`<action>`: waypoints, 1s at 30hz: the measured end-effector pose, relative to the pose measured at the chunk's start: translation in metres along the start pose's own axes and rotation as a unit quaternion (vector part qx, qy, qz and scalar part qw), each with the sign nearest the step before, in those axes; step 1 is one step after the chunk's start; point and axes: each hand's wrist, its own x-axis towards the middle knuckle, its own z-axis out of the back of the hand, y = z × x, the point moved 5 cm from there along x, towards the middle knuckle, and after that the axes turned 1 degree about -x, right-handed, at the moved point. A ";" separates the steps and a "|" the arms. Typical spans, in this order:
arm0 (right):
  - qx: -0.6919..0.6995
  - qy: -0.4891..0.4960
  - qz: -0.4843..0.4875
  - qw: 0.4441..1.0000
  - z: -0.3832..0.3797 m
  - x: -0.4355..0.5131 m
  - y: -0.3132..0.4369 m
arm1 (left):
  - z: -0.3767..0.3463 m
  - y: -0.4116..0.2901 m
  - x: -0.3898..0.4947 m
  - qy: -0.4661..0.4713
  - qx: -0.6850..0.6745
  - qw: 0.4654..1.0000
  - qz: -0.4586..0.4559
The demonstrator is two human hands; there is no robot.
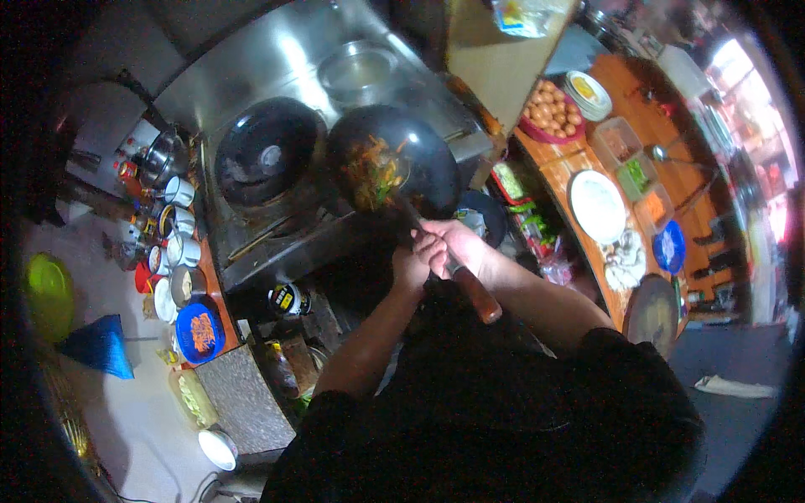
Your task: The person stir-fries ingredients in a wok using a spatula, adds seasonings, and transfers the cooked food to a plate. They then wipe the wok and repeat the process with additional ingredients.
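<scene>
Both of my hands meet on the shaft of a long-handled wok ladle with a wooden grip (478, 295). My left hand (415, 265) is closed near the shaft, its fingers overlapping my right hand (464, 244), which holds the shaft just above the wood. The ladle's head reaches into a dark wok (434, 160), where food with orange and green pieces (375, 173) lies at the left side. Which fingers bear on the shaft is partly hidden. A second dark wok (267, 151) sits to the left on the steel stove (283, 69).
Behind the woks is a metal basin (358, 70). Along the left stand enamel mugs (183, 250) and a blue basket (200, 333) of orange shreds. The right wooden counter (679, 126) bears eggs (552, 110), a white plate (597, 206), food containers (635, 175) and a round chopping block (652, 314).
</scene>
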 end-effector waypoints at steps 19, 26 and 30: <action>0.082 0.123 0.067 0.987 0.090 -0.212 0.026 | -0.109 0.012 -0.079 0.113 -0.160 0.790 0.581; 0.084 0.193 0.148 0.966 0.114 -0.347 0.042 | -0.145 -0.008 -0.072 0.103 -0.152 0.811 0.556; -0.057 -0.046 0.273 0.959 0.164 -0.405 0.051 | -0.154 -0.006 -0.068 0.105 -0.153 0.812 0.554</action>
